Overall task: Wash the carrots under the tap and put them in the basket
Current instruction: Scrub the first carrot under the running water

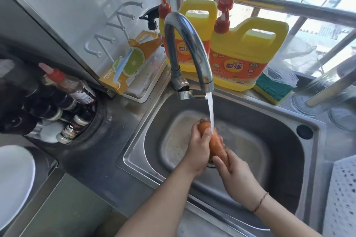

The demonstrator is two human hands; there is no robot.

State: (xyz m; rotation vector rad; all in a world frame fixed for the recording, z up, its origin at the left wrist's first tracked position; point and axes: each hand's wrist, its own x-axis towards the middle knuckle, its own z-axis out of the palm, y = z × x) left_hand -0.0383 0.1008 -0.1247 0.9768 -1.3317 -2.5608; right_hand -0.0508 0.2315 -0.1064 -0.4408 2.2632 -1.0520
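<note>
Both hands, left hand (198,146) and right hand (234,172), grip 1 carrot (216,143) under the tap (189,44).

Left hand (199,150) and right hand (236,174) grip carrot (216,143) under tap (189,48) stream over sink (269,121); white basket (342,188) at right edge

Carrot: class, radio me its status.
Both hands, left and right, grip carrot. Tap water striking it, over sink. Basket path clear.

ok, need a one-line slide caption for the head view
Both hands, left and right, grip an orange carrot under the running curved chrome tap over the stainless steel sink.
</note>
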